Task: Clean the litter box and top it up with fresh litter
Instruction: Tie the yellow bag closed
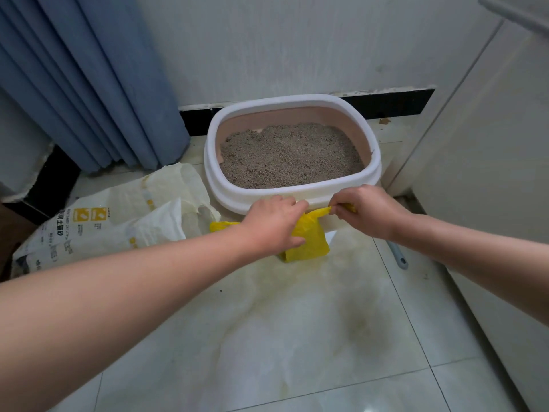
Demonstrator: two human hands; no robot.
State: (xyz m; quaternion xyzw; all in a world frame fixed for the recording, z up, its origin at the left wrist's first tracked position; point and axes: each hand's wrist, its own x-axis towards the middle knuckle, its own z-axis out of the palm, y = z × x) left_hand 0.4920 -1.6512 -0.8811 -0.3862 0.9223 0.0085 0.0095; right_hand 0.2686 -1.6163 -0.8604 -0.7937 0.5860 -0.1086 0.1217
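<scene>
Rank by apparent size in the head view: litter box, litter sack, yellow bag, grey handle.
1. litter box and litter sack: look alike, and the sack is crumpled, so unranked
2. yellow bag, partly behind the hands
3. grey handle, only partly visible

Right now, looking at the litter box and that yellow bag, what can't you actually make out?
All in the head view:
- Contents of the yellow bag: opaque plastic, partly covered by the left hand.
- Grey handle: its far end is hidden behind the right hand and forearm, so the tool is unclear.
- Litter sack: print too small and sideways to read.
- Clumps in the litter box: none can be told apart.
</scene>
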